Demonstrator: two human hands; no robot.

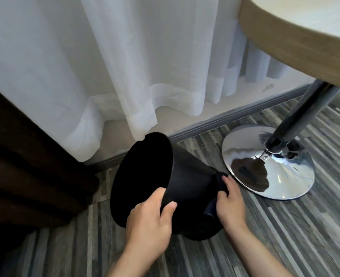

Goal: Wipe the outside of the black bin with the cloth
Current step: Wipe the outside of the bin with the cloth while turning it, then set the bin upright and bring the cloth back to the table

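matt black bin [187,176], mirror-polished metal table base [275,176]

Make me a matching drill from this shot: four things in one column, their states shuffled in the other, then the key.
Things:
1. black bin
2. left hand
3. right hand
4. chrome table base

States:
A. presses a dark cloth against the bin's side
B. tipped on its side, opening toward the curtain
C. stands flat on the striped floor
D. grips the bin's rim, thumb outside

Pairs: 1-B, 2-D, 3-A, 4-C
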